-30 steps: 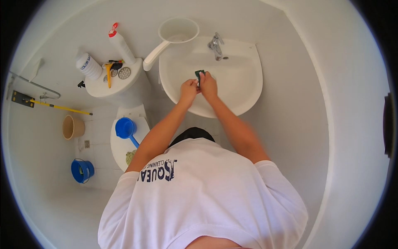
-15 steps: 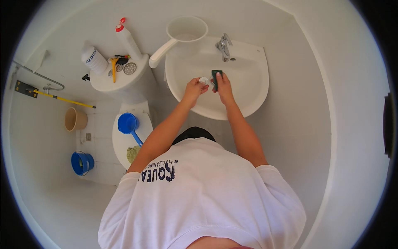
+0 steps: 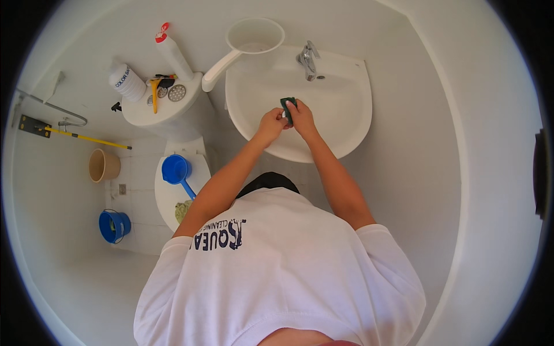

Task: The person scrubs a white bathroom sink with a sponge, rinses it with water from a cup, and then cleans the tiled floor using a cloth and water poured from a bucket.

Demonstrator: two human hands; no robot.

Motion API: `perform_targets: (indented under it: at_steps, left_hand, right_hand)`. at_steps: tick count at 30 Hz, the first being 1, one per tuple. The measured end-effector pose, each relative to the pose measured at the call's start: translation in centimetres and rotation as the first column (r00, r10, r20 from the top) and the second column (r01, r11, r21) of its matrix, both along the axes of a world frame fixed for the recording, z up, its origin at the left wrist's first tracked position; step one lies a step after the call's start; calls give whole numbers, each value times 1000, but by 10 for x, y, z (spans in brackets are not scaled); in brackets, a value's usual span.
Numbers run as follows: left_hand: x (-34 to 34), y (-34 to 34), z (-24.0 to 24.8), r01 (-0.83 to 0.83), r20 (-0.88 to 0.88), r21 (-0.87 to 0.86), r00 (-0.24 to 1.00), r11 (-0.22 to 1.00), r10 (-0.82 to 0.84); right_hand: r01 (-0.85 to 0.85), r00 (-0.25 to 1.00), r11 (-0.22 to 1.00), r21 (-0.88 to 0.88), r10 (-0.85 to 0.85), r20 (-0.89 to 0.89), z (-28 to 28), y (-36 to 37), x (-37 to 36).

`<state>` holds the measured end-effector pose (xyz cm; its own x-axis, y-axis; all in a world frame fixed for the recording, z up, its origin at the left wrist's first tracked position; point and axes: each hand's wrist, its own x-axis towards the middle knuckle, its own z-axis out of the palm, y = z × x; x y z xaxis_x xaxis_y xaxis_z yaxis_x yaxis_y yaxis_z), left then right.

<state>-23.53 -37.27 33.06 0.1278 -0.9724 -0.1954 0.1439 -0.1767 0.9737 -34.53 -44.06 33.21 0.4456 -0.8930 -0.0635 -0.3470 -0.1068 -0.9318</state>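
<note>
Over the white sink [image 3: 355,109], both of my hands come together near its front rim. My right hand [image 3: 303,121] grips a dark green scouring pad [image 3: 289,105]. Closed fingers of my left hand [image 3: 270,126] hold a small round white piece [image 3: 283,114], mostly covered now by the pad. The pad touches that piece; its exact kind is too small to tell. Behind my hands stands the chrome faucet [image 3: 309,60].
A white dipper [image 3: 254,26] rests at the sink's back left. The toilet tank [image 3: 138,118] holds a white jug [image 3: 128,83], a red-capped bottle [image 3: 175,57], drain covers [image 3: 176,93] and a yellow-handled tool [image 3: 154,95]. A blue dipper [image 3: 176,168] lies on the toilet lid [image 3: 164,199].
My right hand has moved left, bringing the scouring pad against the white piece in my left hand. The whole view has shifted slightly.
</note>
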Motion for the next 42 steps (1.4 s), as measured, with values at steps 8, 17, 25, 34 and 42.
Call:
perform_targets:
  at_steps: [8, 17, 25, 34, 42]
  left_hand:
    - [4, -4, -6, 29, -76, 12, 997, 1000, -28]
    - [10, 1, 7, 10, -435, 83, 900, 996, 27]
    - [15, -1, 1, 175, -454, -35, 874, 984, -171]
    - [12, -1, 7, 12, -550, 49, 835, 999, 17]
    - [11, 2, 19, 14, -542, 47, 840, 999, 14]
  right_hand:
    - [-111, 987, 994, 15, 108, 123, 4, -1, -2]
    - [-186, 982, 956, -228, 177, -62, 2, 0, -1]
    - [-122, 992, 988, 98, 125, -20, 18, 4, 0]
    - [-96, 984, 943, -319, 42, -173, 4, -1, 15]
    - [-79, 986, 942, -325, 26, -165, 5, -1, 17]
